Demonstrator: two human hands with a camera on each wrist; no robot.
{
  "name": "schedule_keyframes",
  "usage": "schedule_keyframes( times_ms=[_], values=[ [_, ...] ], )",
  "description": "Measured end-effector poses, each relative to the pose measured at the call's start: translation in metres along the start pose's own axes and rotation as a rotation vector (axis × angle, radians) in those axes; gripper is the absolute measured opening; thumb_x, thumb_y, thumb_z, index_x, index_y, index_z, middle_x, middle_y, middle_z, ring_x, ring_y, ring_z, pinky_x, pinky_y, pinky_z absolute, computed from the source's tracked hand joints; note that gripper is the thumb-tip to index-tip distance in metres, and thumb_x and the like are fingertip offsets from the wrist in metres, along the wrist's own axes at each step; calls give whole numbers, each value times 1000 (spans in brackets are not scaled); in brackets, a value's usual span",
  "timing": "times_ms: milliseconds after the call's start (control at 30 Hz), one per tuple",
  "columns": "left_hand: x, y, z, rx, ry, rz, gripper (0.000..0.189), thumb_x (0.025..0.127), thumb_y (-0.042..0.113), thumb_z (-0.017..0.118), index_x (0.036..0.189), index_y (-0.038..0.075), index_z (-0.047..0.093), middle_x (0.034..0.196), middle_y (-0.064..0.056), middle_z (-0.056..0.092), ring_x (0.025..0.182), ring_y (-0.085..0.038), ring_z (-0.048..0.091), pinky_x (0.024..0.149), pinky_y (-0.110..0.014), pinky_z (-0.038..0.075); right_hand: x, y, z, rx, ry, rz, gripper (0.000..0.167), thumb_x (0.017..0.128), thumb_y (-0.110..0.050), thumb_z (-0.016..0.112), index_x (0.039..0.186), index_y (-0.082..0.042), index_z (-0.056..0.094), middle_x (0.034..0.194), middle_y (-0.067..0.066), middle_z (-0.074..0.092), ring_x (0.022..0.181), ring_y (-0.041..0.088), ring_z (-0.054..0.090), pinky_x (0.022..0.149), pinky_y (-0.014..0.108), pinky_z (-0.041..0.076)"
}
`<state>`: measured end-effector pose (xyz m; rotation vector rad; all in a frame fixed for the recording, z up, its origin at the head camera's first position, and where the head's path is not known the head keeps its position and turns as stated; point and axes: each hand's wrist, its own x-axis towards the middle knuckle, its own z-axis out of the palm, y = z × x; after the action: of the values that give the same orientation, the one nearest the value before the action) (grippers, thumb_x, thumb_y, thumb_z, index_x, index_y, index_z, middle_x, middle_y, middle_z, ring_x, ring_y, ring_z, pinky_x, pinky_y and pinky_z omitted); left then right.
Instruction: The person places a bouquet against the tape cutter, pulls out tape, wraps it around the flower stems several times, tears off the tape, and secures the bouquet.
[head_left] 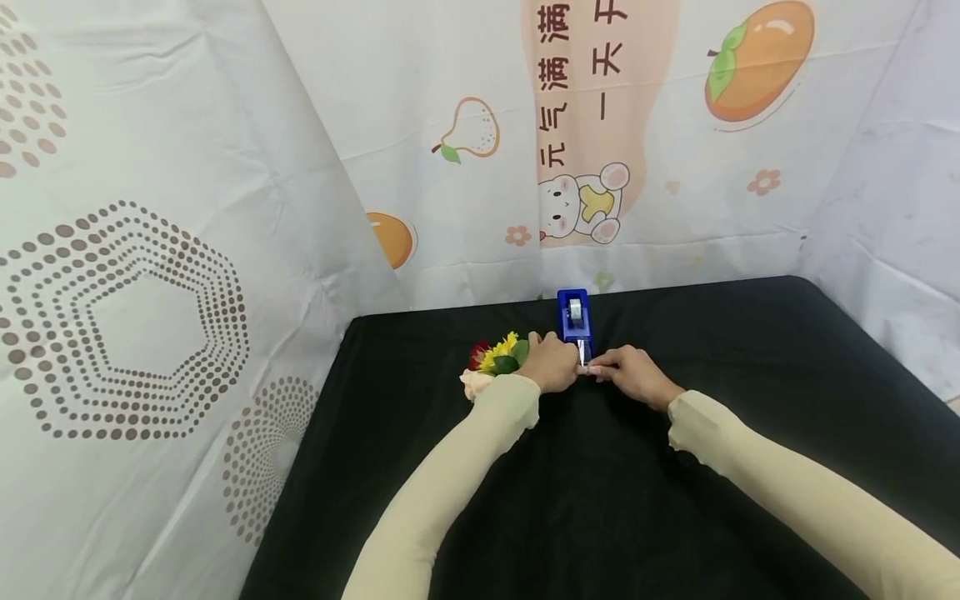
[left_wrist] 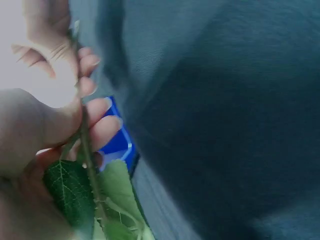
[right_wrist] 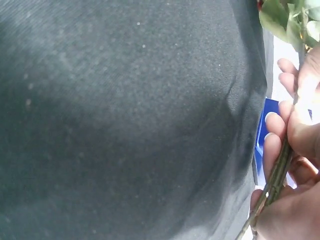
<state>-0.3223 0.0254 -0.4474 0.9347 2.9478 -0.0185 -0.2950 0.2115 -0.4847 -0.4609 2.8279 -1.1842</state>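
Note:
A small bunch of flowers, with red, yellow and pale peach blooms and green leaves, lies sideways in my left hand. That hand grips the stems just below the leaves. My right hand pinches the same stems farther toward their cut ends, close beside the left fingers. Right beyond both hands stands a blue tape dispenser with a roll of clear tape. A pale, shiny strip shows between the dispenser and the fingertips; its end is hidden.
Black cloth covers the table, whose back edge runs just behind the dispenser. A white printed curtain hangs behind it, and another patterned curtain hangs along the left side.

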Motion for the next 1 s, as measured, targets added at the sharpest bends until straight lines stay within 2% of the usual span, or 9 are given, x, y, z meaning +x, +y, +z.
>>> schedule_keyframes(
  times_ms=[133,267,400,533,633,733,867,1000],
  values=[
    [-4,1,6,132,97,14,17,100,31,66,87,23,73,90,4,70,86,-16,47,85,-42,28,2,0,0,7,-14,23,23,104,-17,63,113,-2,77,92,3,71,79,20,62,74,37,49],
    [-5,1,13,206,177,35,13,98,32,69,87,25,74,90,7,72,87,-16,43,85,-41,26,4,-2,-1,49,-76,67,30,107,-23,58,118,0,75,97,7,71,84,22,62,77,39,48],
    [-7,1,17,280,251,58,18,99,34,67,83,29,74,91,10,72,91,-15,41,87,-41,24,8,-3,-3,77,-127,97,36,109,-29,54,117,-2,75,101,7,72,90,22,62,82,41,48],
    [-8,1,23,368,293,80,24,102,35,63,80,31,73,96,12,72,94,-16,41,88,-42,24,11,-5,-2,77,-166,100,37,110,-31,51,109,-3,75,98,7,70,87,23,61,81,40,47],
    [-8,1,26,416,287,86,26,103,35,61,80,31,73,100,12,72,95,-16,41,89,-42,25,12,-5,0,79,-161,98,33,110,-27,52,106,-4,75,95,8,69,85,23,61,79,39,46],
    [-6,-1,26,347,239,69,25,104,35,60,85,30,74,98,11,72,91,-16,42,87,-41,26,12,-6,1,49,-114,92,28,108,-24,56,106,-6,77,92,6,71,83,23,62,78,38,47],
    [0,-9,20,87,135,9,25,105,37,60,89,29,78,86,9,71,83,-16,45,85,-43,25,10,-8,2,7,-68,72,27,107,-23,59,111,-4,77,92,7,72,82,23,64,75,38,49],
    [4,-17,10,-141,-8,-29,38,107,39,53,80,23,72,70,6,62,74,-16,52,86,-45,22,9,-8,4,-9,-32,69,27,106,-24,61,113,-4,77,94,7,73,83,23,65,76,40,50]
  ],
)
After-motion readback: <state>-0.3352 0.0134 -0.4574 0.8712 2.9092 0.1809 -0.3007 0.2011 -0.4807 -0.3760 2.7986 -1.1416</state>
